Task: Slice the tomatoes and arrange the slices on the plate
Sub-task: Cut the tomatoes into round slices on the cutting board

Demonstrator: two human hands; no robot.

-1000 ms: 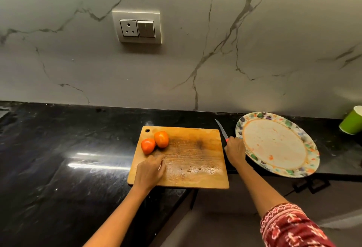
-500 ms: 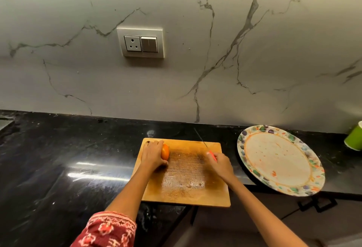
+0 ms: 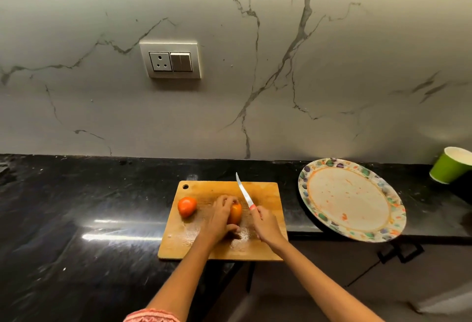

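My left hand [image 3: 220, 217] curls its fingers over one round orange-red tomato [image 3: 235, 213] mid wooden cutting board [image 3: 222, 219] to stop rolling, right hand [image 3: 265, 224] grips the red-handled knife [image 3: 245, 195] raised beside it, patterned plate [image 3: 351, 199] near for slices.

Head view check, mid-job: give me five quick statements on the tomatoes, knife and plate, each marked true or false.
1. The left hand grips a tomato on the cutting board. True.
2. The right hand holds the knife with its blade flat on the counter. False: the blade is raised, pointing up and away beside the held tomato.
3. Tomato slices already lie on the plate. False: it shows only smears, no slices.
4. A second tomato sits whole on the board, left of the held one. True.
5. The green cup stands on the board. False: it is on the counter, right of the plate.
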